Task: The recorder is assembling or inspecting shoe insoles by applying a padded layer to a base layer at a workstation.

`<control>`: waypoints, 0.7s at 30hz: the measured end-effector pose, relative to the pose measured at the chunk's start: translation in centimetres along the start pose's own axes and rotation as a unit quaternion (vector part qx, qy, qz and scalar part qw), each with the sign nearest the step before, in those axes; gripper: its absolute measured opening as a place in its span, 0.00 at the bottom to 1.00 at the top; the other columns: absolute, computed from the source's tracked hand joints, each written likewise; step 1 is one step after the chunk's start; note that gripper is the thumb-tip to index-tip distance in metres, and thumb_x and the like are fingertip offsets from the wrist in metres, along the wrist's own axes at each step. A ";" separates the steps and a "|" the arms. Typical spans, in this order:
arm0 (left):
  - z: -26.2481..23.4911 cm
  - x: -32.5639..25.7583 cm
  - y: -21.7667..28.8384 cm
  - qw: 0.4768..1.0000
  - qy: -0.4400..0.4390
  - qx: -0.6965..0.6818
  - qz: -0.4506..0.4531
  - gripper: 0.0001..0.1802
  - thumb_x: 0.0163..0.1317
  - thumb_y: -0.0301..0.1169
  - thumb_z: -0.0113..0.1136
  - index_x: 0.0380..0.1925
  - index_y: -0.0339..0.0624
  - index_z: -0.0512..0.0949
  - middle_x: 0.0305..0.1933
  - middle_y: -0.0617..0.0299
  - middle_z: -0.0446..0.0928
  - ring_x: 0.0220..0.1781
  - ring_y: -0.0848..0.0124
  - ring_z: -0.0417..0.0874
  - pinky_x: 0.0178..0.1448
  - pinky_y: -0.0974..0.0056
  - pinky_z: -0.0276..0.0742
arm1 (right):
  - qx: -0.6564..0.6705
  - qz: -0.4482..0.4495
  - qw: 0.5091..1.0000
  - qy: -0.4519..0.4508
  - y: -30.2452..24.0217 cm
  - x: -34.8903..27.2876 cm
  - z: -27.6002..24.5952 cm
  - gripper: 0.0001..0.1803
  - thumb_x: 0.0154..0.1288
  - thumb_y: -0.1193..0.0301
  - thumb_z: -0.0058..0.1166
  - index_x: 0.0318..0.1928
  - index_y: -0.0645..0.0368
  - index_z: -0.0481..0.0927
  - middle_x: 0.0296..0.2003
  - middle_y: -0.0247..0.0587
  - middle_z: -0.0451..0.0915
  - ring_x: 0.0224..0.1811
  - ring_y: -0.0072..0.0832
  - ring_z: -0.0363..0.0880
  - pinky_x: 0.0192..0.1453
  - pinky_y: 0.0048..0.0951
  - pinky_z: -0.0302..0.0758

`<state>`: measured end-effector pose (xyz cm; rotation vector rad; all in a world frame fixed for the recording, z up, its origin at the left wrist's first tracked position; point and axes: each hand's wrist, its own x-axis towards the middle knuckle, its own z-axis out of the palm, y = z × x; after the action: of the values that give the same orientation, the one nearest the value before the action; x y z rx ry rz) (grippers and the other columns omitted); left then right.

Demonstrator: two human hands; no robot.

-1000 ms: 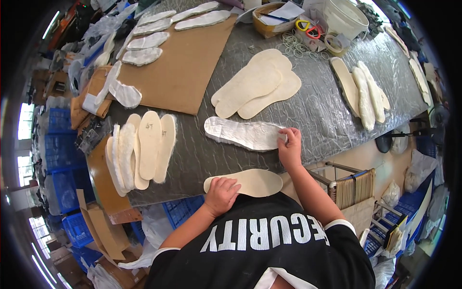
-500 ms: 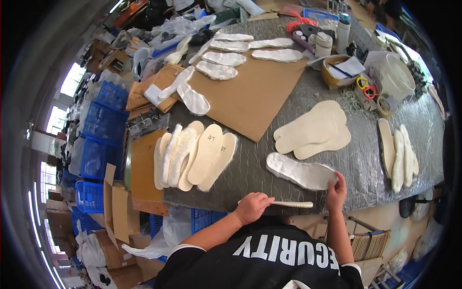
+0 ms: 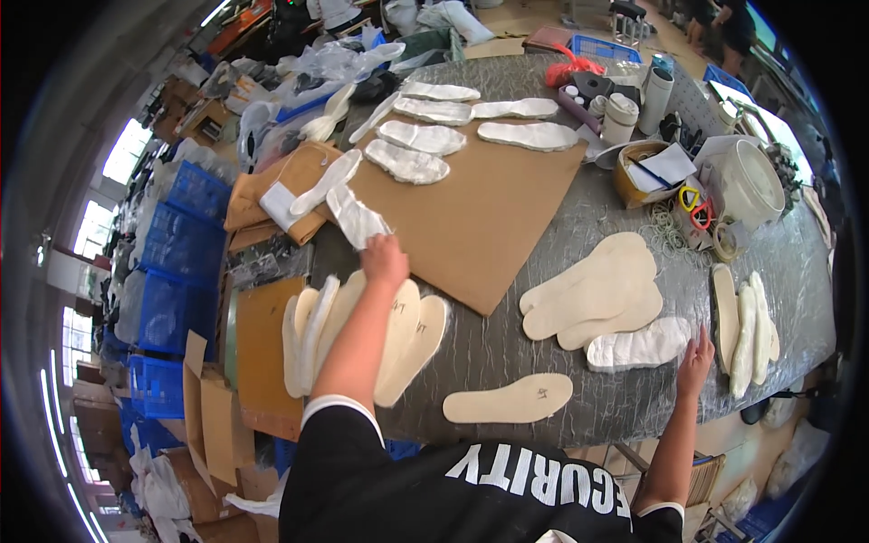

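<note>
The left hand point(image 3: 385, 261) covered the near end of a white insole point(image 3: 353, 215) beside a cardboard sheet point(image 3: 480, 217); whether its grip was clamped, I couldn't tell; the left forearm point(image 3: 353, 348) partly hid a row of cream insoles point(image 3: 415, 353); the right hand point(image 3: 695, 360) was at another white insole point(image 3: 638, 346) on the counter point(image 3: 489, 348), its grip unclear; a whitish bucket point(image 3: 756, 185) stood beyond.

One cardboard sheet point(image 3: 484, 222), at least eight white insoles point(image 3: 421, 138) about it, one white insole point(image 3: 638, 346) to its right, one lone cream insole point(image 3: 493, 404) nearer than it
</note>
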<state>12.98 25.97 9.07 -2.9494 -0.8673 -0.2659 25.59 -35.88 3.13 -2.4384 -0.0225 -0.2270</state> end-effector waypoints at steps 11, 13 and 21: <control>-4.0 -1.6 5.3 0.995 -0.042 -0.066 0.062 0.09 0.57 0.33 0.54 0.32 0.40 0.79 0.37 0.53 0.79 0.39 0.53 0.81 0.44 0.49 0.73 | 0.266 0.037 0.956 -0.116 -13.6 -9.1 3.5 0.09 0.65 0.76 0.50 0.44 0.63 0.80 0.37 0.38 0.80 0.41 0.27 0.77 0.49 0.28 0.72; -5.8 -5.7 9.6 0.975 -0.090 -0.186 0.079 0.09 0.57 0.30 0.54 0.31 0.36 0.78 0.37 0.45 0.77 0.39 0.48 0.80 0.43 0.48 0.76 | 0.298 0.021 0.903 -0.307 -17.4 -10.4 5.5 0.14 0.73 0.71 0.43 0.51 0.62 0.78 0.45 0.42 0.81 0.48 0.27 0.77 0.55 0.28 0.72; -3.8 -19.9 20.2 0.809 -0.316 -0.443 0.221 0.19 0.57 0.19 0.49 0.51 0.33 0.73 0.51 0.43 0.73 0.53 0.48 0.76 0.58 0.54 0.72 | 0.552 0.198 0.727 -0.358 -17.1 -15.9 9.2 0.24 0.73 0.67 0.46 0.65 0.67 0.64 0.50 0.44 0.77 0.51 0.28 0.77 0.57 0.31 0.74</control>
<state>6.86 -2.00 9.14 -4.0857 0.0614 0.5341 10.05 -16.15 4.33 -1.1385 0.0195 0.7446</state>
